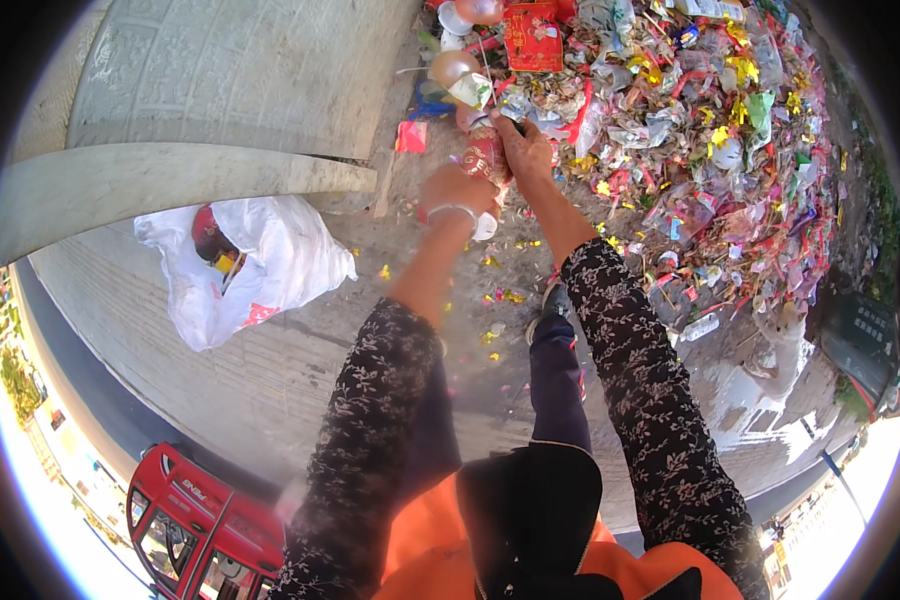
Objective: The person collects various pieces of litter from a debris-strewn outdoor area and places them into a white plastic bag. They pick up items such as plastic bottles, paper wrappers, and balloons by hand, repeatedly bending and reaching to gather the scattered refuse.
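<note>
My left hand [454,191], with a pale bracelet at the wrist, is closed around the lower part of a red printed package [486,154] that bears writing. My right hand [529,150] grips the package's upper right side. Something small and dark shows at the right hand's fingers, too hidden to name. Just beyond the package are a crumpled white-and-green wrapper [471,90] and a pinkish balloon [452,67]. Below the left hand a small white round thing [484,226] shows, partly covered.
A large heap of mixed rubbish [690,150] spreads to the right. At left, a white plastic sack [292,255] stands beside a concrete wall [232,67]. A pale animal [784,349] is near a dark green bin [862,345]. A red vehicle [210,517] is at lower left.
</note>
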Tool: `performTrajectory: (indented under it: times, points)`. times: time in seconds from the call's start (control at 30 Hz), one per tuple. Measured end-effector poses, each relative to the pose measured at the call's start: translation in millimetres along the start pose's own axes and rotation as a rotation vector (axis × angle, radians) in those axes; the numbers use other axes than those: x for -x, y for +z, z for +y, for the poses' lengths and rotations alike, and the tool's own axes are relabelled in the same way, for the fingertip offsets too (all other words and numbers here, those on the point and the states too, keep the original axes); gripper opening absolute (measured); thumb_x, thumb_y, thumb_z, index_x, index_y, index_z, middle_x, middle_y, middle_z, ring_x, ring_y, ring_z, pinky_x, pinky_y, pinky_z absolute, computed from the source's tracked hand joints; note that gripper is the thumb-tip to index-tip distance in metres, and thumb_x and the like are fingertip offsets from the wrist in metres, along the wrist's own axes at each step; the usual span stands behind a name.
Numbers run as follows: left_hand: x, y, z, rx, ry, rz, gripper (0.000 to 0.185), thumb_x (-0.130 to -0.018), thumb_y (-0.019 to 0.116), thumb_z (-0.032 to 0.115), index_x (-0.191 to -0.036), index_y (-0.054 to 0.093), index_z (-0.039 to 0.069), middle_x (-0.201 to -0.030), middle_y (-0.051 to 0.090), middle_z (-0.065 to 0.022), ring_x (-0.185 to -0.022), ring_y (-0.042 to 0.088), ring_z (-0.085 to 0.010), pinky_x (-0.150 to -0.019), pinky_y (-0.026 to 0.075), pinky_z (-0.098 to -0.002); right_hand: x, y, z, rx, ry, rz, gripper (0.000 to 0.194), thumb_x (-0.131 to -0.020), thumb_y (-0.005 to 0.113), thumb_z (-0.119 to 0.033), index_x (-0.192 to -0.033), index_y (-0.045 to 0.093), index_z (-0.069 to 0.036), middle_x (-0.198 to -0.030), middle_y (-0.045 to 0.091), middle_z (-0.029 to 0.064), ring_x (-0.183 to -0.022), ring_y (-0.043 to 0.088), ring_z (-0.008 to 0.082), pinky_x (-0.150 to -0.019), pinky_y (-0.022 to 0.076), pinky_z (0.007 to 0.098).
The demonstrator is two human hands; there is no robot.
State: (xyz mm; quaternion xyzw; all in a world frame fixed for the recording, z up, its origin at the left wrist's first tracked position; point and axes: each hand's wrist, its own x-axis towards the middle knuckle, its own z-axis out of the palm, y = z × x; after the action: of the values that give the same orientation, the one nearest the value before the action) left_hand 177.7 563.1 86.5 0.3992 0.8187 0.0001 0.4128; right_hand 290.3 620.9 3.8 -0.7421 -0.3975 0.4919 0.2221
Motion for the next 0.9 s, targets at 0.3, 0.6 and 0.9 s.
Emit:
performTrajectory:
  times: [0.3,0.6,0.9]
  points:
    - [-1,27,-16,0.004,0.156,0.144,0.037,-0.069,0.069,0.03,-0.093,0.069,0.002,-0.095,0.068,-0.0231,-0.091,0.067,-0.0378,-0.081,0.054,-0.0436,-47,-24,10,-0.066,0.16,0.016,0.068,-0.09,0.055,-0.053,-0.112,0.056,0.011,-0.102,0.064,0.0242,-0.081,0.068,0.0332,-0.053,0.0587,0.0418]
    - [-67,-44,-58,0.94,-0.124,-0.277,0.038,-0.07,0.076,0.016,-0.101,0.063,-0.003,-0.1,0.069,-0.0179,-0.09,0.069,-0.0298,-0.072,0.058,-0.0405,-74,-49,7,0.428,-0.547,0.479,0.052,-0.089,0.056,-0.045,-0.098,0.062,0.006,-0.086,0.064,0.0286,-0.084,0.062,0.0477,-0.081,0.0479,0.0505]
    - [-62,-51,-81,1.58,-0.318,-0.525,0.043,-0.081,0.072,0.015,-0.119,0.054,0.004,-0.108,0.066,-0.0144,-0.092,0.068,-0.0299,-0.078,0.057,-0.0475,-58,-59,30,0.508,-0.338,0.238,0.057,-0.087,0.055,-0.052,-0.087,0.067,0.004,-0.087,0.066,0.0277,-0.085,0.063,0.0461,-0.08,0.0483,0.0505]
